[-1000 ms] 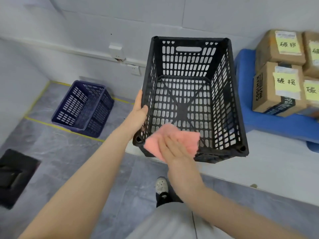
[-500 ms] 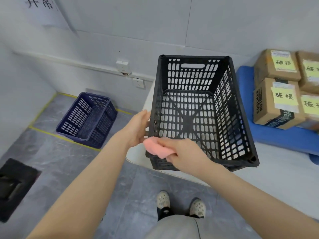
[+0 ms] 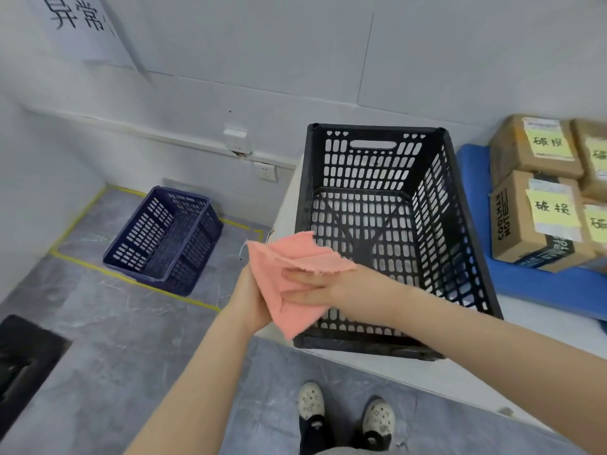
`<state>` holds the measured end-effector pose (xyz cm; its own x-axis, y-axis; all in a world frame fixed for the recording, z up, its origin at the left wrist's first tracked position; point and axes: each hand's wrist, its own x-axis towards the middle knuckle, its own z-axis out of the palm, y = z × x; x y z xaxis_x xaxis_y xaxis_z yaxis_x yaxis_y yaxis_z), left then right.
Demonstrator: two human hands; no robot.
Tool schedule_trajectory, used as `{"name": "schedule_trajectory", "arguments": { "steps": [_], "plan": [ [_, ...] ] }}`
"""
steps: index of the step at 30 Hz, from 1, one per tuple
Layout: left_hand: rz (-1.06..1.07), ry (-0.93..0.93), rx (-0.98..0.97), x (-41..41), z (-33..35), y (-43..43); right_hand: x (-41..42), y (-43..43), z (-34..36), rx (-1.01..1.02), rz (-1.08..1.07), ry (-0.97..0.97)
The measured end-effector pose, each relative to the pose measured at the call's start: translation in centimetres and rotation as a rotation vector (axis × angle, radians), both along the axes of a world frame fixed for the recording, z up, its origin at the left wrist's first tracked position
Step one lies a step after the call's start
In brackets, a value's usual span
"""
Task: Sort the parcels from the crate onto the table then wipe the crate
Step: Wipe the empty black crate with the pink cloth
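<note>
- The black crate [image 3: 377, 128] stands upright on the white surface [image 3: 542, 339], with nothing inside it.
- A pink cloth [image 3: 289, 267] is sandwiched between both hands by the crate's near left corner.
- The right hand [image 3: 320, 287] lays straight fingers across the cloth.
- The left hand [image 3: 251, 300] backs the cloth; its fingers are hidden, so their grip cannot be told.
- Labelled parcels [image 3: 532, 221] sit on a blue mat [image 3: 473, 178] to the right of the crate.

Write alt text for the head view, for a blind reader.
The left hand and right hand hold a pink cloth between them before an empty black perforated plastic crate on a white table. Brown cardboard parcels with yellow notes sit on a blue mat; a dark blue plastic crate stands on the floor.
</note>
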<state>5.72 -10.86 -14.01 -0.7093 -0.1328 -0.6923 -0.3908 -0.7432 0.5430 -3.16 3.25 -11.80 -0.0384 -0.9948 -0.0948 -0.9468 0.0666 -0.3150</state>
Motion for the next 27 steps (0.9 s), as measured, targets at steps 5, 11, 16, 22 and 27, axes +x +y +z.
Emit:
{"name": "schedule_trajectory", "arguments": {
  "steps": [5,11,16,22,27],
  "plan": [
    [0.12,0.03,-0.113,-0.4,-2.1,-2.1,-5.9,-3.0,-0.3,0.012,0.035,0.141],
    [-0.067,-0.052,-0.334,-1.2,-2.5,-0.5,-15.2,-8.5,-2.0,-0.052,-0.175,0.245],
    [-0.108,0.01,-0.719,-1.3,-1.7,0.8,-21.5,-13.3,-1.0,0.006,-0.295,0.451],
    [-0.107,0.01,-0.857,-1.2,-1.3,1.1,-22.9,-16.0,-1.0,0.124,-0.437,0.457],
    [-0.164,-0.084,-1.017,-2.0,-0.7,0.8,-23.5,-15.3,0.9,0.036,-0.606,0.0]
  ]
}}
